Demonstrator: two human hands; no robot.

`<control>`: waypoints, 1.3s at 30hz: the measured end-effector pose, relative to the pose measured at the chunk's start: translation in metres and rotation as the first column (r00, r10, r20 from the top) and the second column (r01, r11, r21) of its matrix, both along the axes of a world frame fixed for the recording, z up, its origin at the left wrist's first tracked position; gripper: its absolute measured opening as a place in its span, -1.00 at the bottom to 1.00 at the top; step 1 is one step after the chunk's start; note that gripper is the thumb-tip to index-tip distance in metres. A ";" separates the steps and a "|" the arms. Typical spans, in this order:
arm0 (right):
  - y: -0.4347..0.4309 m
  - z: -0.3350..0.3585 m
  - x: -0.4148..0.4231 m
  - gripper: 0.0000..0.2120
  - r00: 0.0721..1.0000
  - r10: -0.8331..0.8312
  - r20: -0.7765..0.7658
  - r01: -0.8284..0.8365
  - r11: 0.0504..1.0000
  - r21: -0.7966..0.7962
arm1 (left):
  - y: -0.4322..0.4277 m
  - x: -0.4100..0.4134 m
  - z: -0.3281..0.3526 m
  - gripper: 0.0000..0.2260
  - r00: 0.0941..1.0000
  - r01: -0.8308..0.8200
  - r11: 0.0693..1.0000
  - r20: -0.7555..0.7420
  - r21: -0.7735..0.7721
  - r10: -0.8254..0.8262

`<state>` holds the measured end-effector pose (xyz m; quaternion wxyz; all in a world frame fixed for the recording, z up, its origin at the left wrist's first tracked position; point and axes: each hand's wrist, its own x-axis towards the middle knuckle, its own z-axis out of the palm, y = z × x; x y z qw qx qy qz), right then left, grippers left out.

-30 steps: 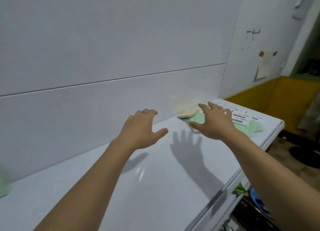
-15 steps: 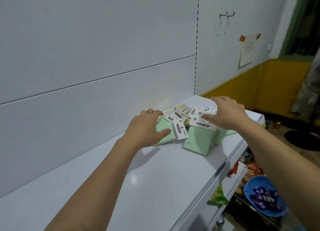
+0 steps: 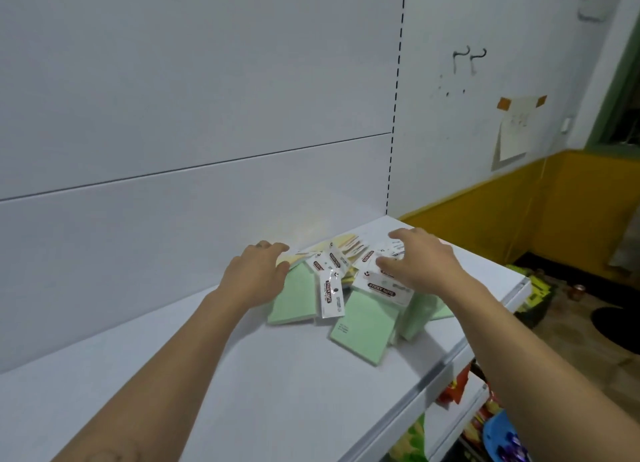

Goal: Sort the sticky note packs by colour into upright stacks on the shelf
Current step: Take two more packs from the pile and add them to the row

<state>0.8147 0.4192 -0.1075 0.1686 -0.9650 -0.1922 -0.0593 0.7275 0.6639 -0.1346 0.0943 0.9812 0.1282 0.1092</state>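
We see a loose pile of sticky note packs point(image 3: 349, 288) on the white shelf point(image 3: 242, 375). The left hand point(image 3: 256, 276) rests spread on the pile's left edge. The right hand point(image 3: 419, 260) lies spread over its right side, pinching nothing.

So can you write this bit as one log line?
left hand on pile | right hand on pile | green packs flat | nothing sorted

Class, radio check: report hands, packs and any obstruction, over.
Left hand and right hand both open, resting on the pile. Green sticky note packs and yellow packs jumbled flat on the shelf, none upright. Nothing blocking.
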 end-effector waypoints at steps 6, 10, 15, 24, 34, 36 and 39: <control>0.016 -0.002 0.021 -0.42 0.997 0.065 -0.029 -0.067 0.995 -0.068 | 0.010 0.019 -0.011 -0.57 0.995 -0.094 0.993 -0.035 -0.070 0.091; 0.028 0.004 0.033 -0.43 0.994 0.108 -0.029 -0.110 0.989 -0.102 | 0.015 0.028 -0.016 -0.59 0.986 -0.146 0.985 -0.092 -0.088 0.138; 0.051 0.009 0.044 -0.48 0.983 0.164 -0.077 -0.172 0.980 -0.100 | 0.021 0.034 -0.019 -0.77 0.984 -0.176 0.956 -0.063 -0.235 0.165; 0.098 0.014 0.068 -0.60 0.979 0.180 -0.095 -0.196 0.961 -0.197 | 0.036 0.037 -0.023 -0.55 0.961 -0.199 0.942 -0.242 -0.270 0.133; 0.109 0.011 -0.010 -0.65 0.958 0.235 0.163 -0.192 0.951 -0.244 | 0.039 0.019 -0.002 -0.66 0.962 -0.135 0.896 0.162 -0.424 0.221; 0.106 0.007 -0.027 -0.70 0.955 0.249 0.164 -0.209 0.951 -0.228 | 0.041 0.011 0.004 -0.80 0.951 -0.098 0.884 0.219 -0.458 0.219; 0.099 0.003 -0.044 -0.73 0.960 0.246 0.134 -0.210 0.949 -0.234 | 0.043 -0.006 0.008 -0.86 0.944 -0.024 0.855 0.269 -0.518 0.190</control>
